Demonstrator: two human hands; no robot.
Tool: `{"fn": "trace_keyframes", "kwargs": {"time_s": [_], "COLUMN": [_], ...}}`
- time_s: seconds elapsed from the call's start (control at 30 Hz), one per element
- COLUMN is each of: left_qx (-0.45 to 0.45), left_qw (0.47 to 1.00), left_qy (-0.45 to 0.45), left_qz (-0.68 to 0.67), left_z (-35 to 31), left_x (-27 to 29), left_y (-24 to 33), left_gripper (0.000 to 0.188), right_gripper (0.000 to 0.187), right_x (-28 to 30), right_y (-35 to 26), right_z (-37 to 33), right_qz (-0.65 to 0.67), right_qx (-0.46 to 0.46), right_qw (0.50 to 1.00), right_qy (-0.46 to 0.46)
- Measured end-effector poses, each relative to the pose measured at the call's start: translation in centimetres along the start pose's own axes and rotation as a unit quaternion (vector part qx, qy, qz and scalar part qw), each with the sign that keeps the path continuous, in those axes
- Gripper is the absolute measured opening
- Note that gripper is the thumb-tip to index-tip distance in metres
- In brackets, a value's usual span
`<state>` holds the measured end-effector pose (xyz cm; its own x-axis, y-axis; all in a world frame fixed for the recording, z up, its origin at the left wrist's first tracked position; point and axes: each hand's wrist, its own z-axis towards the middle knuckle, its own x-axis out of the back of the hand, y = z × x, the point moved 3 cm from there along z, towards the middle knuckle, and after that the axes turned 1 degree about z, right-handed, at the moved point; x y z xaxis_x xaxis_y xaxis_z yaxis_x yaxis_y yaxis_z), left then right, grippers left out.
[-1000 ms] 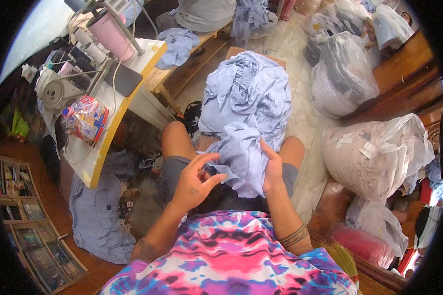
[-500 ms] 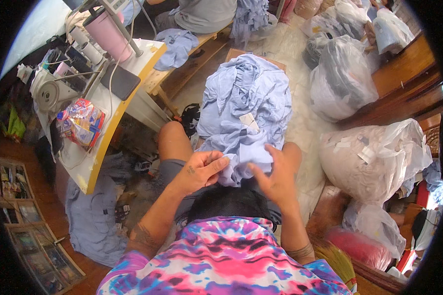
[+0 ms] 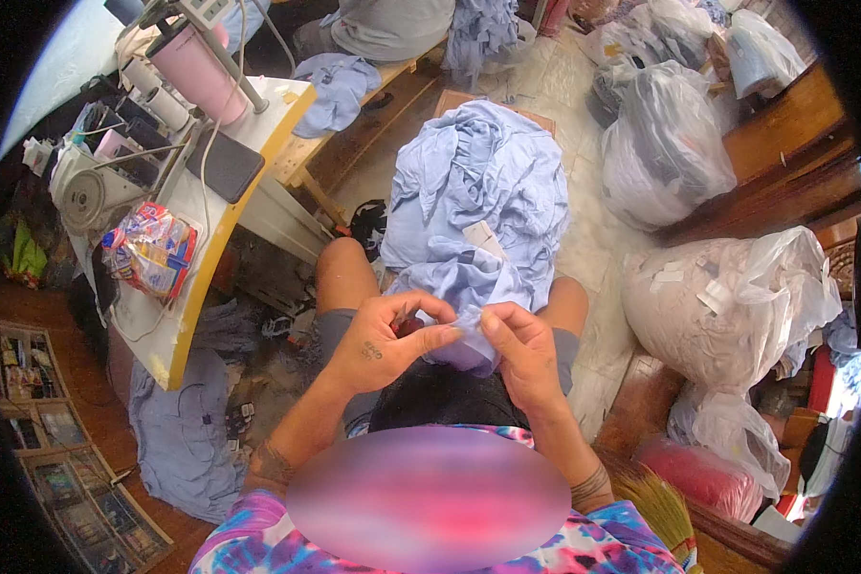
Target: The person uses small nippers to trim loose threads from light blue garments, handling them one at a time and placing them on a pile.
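Observation:
Between my knees lies a heap of light blue cloth (image 3: 474,182), crumpled, with a white tag (image 3: 483,237) on its front part. My left hand (image 3: 378,342) is closed, thumb and forefinger pinching an edge of the near cloth. Something small and dark red shows inside its curled fingers, too little of it to name. Close beside it, my right hand (image 3: 523,356) pinches the same edge between thumb and fingertips. The cloth hangs from both hands over my lap, and its underside is hidden.
On the left a white table (image 3: 187,311) with a yellow edge carries a pink tumbler (image 3: 196,72), a phone (image 3: 228,165) and a snack packet (image 3: 151,251). Stuffed clear plastic bags (image 3: 727,306) line the right. More blue cloth (image 3: 182,430) lies on the floor; another person (image 3: 383,24) sits ahead.
My right hand has moved inward and gone from spread fingers to a pinch on the cloth. My left hand has shifted slightly right, and the cloth edge is drawn up between both.

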<state>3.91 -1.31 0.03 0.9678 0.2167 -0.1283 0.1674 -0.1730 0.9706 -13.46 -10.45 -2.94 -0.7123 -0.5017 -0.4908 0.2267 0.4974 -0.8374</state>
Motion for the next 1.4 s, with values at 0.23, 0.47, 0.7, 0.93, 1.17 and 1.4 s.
{"fn": "trace_keyframes", "kwargs": {"time_s": [0.23, 0.47, 0.7, 0.93, 1.17, 1.4], "left_qx": [-0.058, -0.092, 0.097, -0.105, -0.234, -0.322], "left_qw": [0.998, 0.988, 0.982, 0.984, 0.941, 0.922], "left_qy": [-0.002, 0.121, 0.054, 0.145, 0.135, 0.167], "left_qz": [0.023, 0.023, -0.151, -0.023, 0.203, 0.137], "left_z": [0.3, 0.0, 2.3, 3.9, 3.6, 5.8], "left_x": [-0.4, -0.2, -0.7, -2.2, -3.4, -2.1], "left_y": [0.9, 1.2, -2.1, -1.9, 1.9, 6.7], "left_gripper": [0.014, 0.017, 0.026, 0.022, 0.016, 0.017], "right_gripper": [0.016, 0.02, 0.028, 0.034, 0.025, 0.014], "right_x": [0.0, -1.0, -1.8, 2.0, 0.1, -3.6], "right_y": [-0.6, -1.4, -1.6, 2.6, 1.1, -4.9], "right_z": [-0.5, -0.9, -1.0, -1.8, 0.3, 4.1], "right_qz": [-0.012, -0.255, -0.486, 0.174, 0.279, 0.261], "right_qx": [0.086, 0.274, 0.31, -0.211, -0.138, 0.017], "right_qw": [0.996, 0.927, 0.815, 0.962, 0.949, 0.965], "right_qy": [-0.029, 0.037, 0.064, 0.008, 0.05, 0.009]}}
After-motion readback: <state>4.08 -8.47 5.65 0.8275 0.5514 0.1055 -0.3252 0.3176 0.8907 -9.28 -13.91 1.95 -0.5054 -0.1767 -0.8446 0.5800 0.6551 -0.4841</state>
